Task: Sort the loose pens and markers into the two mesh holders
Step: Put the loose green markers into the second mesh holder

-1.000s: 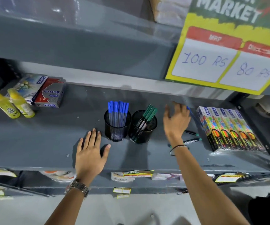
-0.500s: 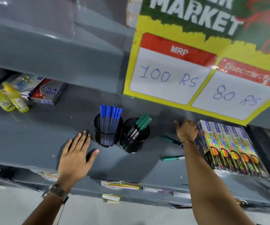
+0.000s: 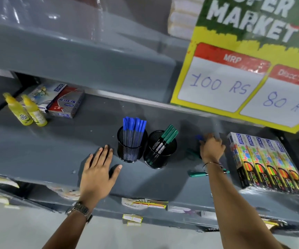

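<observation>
Two black mesh holders stand side by side on the grey shelf (image 3: 55, 151). The left holder (image 3: 131, 150) carries several blue-capped pens (image 3: 134, 125). The right holder (image 3: 160, 153) carries green-capped markers (image 3: 169, 133). My left hand (image 3: 98, 169) lies flat and open on the shelf, just left of the left holder. My right hand (image 3: 211, 146) is further back on the right, fingers curled around a blue pen (image 3: 199, 137) whose cap shows at its left. One green marker (image 3: 198, 174) lies loose under my right forearm, and another green marker (image 3: 191, 152) lies blurred beside my right hand.
A row of colourful marker boxes (image 3: 269, 162) sits at the right. Two yellow bottles (image 3: 26, 110) and two flat boxes (image 3: 62, 101) are at the back left. A yellow price sign (image 3: 238, 83) hangs from the upper shelf above my right hand.
My right hand has reached to the back of the shelf and closed on a blue pen. The left hand has stayed flat. The view has moved closer and lower.
</observation>
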Motion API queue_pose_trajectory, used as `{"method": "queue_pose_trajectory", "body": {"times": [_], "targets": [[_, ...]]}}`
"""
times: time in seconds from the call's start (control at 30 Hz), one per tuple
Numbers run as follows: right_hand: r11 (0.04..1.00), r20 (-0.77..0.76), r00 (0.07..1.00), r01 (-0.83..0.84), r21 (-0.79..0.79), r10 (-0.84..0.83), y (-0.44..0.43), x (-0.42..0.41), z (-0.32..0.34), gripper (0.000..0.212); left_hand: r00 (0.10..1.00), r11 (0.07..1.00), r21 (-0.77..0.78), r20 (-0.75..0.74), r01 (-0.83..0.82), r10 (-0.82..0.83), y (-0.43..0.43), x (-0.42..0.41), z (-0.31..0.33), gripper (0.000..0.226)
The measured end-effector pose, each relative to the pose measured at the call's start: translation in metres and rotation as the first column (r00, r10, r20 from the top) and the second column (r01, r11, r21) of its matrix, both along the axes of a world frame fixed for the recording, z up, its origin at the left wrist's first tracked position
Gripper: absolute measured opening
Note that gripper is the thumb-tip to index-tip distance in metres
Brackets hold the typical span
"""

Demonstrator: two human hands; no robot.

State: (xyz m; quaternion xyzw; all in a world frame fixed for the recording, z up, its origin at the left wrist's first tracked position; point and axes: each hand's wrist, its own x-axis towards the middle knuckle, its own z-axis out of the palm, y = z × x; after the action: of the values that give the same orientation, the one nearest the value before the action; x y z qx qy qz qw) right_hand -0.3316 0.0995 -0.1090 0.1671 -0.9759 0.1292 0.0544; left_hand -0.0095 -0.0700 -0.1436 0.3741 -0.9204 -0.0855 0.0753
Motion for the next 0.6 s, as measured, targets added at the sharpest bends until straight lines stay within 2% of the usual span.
{"method": "queue_pose_trajectory", "body": {"times": [0.13, 0.27, 0.33, 0.4, 0.47, 0.53, 0.6], "targets": [[0.98, -0.103, 0.986, -0.144, -0.135, 0.131, -0.009, 0.022, 0.015, 0.027, 1.0, 1.0, 0.001, 0.012, -0.014, 0.014, -0.001, -0.003, -0.003, 0.074], [0.928, -0.312, 0.946, -0.189, -0.322, 0.084, -0.017, 0.052, 0.048, 0.023, 1.0, 1.0, 0.001, 0.01, 0.002, -0.002, -0.002, -0.002, -0.003, 0.074], [0.849, -0.388, 0.922, -0.219, -0.481, 0.018, -0.023, 0.071, 0.07, 0.019, 1.0, 1.0, 0.002, -0.004, 0.015, -0.015, -0.001, -0.001, -0.001, 0.073], [0.702, -0.412, 0.91, -0.258, -0.663, -0.055, -0.031, 0.093, 0.094, 0.014, 1.0, 1.0, 0.006, -0.017, 0.026, -0.026, -0.002, 0.0, 0.0, 0.071], [0.577, -0.441, 0.895, -0.326, -0.749, -0.066, -0.04, 0.113, 0.114, 0.013, 0.999, 0.999, 0.023, -0.027, 0.028, -0.027, -0.001, 0.0, 0.001, 0.071], [0.541, -0.485, 0.875, -0.398, -0.741, -0.02, -0.052, 0.133, 0.127, 0.013, 0.999, 0.999, 0.039, -0.041, 0.035, -0.034, -0.001, 0.001, 0.003, 0.073], [0.55, -0.483, 0.873, -0.436, -0.712, 0.066, -0.065, 0.148, 0.13, 0.012, 0.997, 0.998, 0.054, -0.064, 0.045, -0.042, -0.001, 0.001, 0.003, 0.076]]}}
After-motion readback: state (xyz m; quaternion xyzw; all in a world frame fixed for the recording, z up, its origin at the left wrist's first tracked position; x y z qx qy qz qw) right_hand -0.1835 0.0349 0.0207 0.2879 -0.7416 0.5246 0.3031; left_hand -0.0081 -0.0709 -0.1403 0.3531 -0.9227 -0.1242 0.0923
